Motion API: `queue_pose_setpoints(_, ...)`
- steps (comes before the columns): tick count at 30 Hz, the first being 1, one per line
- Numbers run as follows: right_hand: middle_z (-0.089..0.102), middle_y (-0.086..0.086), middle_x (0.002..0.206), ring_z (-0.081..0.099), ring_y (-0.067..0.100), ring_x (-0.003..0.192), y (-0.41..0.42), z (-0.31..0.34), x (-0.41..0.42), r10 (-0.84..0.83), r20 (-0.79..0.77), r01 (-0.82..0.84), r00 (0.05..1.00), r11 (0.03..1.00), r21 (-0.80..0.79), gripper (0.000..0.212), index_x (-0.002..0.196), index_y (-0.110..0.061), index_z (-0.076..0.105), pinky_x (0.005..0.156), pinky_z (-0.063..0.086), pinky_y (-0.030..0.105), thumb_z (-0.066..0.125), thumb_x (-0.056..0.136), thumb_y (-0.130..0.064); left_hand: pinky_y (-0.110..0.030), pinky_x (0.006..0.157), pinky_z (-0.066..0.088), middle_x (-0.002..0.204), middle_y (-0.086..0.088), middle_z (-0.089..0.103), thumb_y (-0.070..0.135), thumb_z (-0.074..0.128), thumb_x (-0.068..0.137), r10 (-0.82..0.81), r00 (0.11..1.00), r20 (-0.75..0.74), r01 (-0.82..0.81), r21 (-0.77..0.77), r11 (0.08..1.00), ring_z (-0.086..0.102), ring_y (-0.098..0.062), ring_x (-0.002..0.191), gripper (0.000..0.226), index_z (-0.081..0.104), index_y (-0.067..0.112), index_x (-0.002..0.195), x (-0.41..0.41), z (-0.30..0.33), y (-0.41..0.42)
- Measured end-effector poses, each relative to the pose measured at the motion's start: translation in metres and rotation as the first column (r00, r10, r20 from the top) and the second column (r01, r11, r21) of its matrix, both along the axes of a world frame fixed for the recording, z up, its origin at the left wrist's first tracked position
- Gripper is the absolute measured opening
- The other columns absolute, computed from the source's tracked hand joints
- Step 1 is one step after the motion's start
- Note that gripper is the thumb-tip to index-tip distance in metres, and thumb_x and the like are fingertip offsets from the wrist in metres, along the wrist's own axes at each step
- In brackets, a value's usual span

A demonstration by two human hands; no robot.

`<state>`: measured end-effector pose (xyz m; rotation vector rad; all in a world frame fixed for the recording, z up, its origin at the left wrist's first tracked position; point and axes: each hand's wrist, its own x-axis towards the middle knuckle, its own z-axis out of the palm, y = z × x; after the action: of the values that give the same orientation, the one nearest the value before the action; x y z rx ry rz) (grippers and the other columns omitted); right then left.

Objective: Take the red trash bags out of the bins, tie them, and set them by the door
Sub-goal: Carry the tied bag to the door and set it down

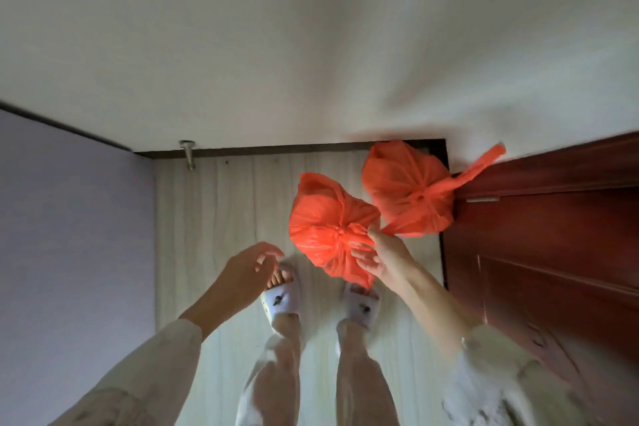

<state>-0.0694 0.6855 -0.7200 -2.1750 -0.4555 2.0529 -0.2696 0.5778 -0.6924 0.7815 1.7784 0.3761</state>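
Two knotted red plastic trash bags sit right of centre: the nearer bag touches the farther bag, which rests against the dark red wooden door. The right hand, fingers spread, touches the nearer bag's knot without gripping; the left hand hangs empty, loosely curled, over a white slipper.

- A home, seen in a narrow corner of a hallway or room
- Pale wood-look floor below the open hands, plain white wall beyond them
- Dark red panelled wooden door just right of the right hand
- Metal doorstop on the skirting, up and left of the left hand
- White house slippers on bare feet
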Motion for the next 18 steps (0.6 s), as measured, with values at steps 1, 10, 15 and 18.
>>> queue_pose_setpoints(1, 0.060, 0.006, 0.093, 0.061, 0.023, 0.081, 0.011, -0.021, -0.001, -0.036, -0.021, 0.036, 0.999, 0.999, -0.009, 0.031, 0.080, -0.019, 0.058, 0.078, 0.046, 0.032, 0.035, 0.099, -0.027, -0.028, 0.072, 0.048, 0.079, -0.003, 0.063, 0.006, 0.045, 0.090, -0.010, 1.000, -0.009, 0.010, 0.001, 1.000, 0.061, -0.024, 0.071, 0.033, 0.054, 0.035, 0.076, -0.001, -0.016, 0.009)
queue_pose_setpoints(10, 0.060, 0.000, 0.101, 0.059, 0.015, 0.090, 0.061, -0.145, 0.016, -0.283, -0.173, 0.271, 0.943, 0.958, -0.090, 0.031, 0.087, -0.018, 0.058, 0.068, 0.048, 0.026, 0.034, 0.099, -0.034, -0.024, 0.059, 0.044, 0.083, 0.000, 0.063, 0.009, 0.042, 0.091, 0.087, 0.996, -0.038, -0.089, -0.077, 0.993, 0.061, -0.018, 0.069, 0.025, 0.056, 0.028, 0.083, 0.018, -0.110, 0.053)
queue_pose_setpoints(15, 0.059, 0.002, 0.093, 0.060, 0.015, 0.088, 0.057, -0.138, 0.037, -0.323, -0.146, 0.308, 0.935, 0.944, -0.121, 0.024, 0.088, -0.017, 0.058, 0.070, 0.054, 0.029, 0.041, 0.096, -0.031, -0.026, 0.062, 0.046, 0.086, 0.001, 0.064, 0.013, 0.042, 0.091, 0.045, 0.998, -0.049, -0.052, -0.145, 0.988, 0.063, -0.018, 0.074, 0.021, 0.056, 0.028, 0.088, 0.034, -0.103, 0.053)
queue_pose_setpoints(18, 0.059, 0.004, 0.095, 0.060, 0.018, 0.091, 0.058, -0.111, 0.043, -0.307, -0.176, 0.287, 0.935, 0.949, -0.128, 0.022, 0.091, -0.014, 0.057, 0.075, 0.055, 0.033, 0.043, 0.096, -0.031, -0.028, 0.071, 0.047, 0.090, -0.001, 0.063, 0.013, 0.042, 0.092, 0.023, 0.997, -0.076, -0.038, -0.197, 0.980, 0.064, -0.023, 0.082, 0.019, 0.059, 0.020, 0.097, 0.039, -0.082, 0.053)
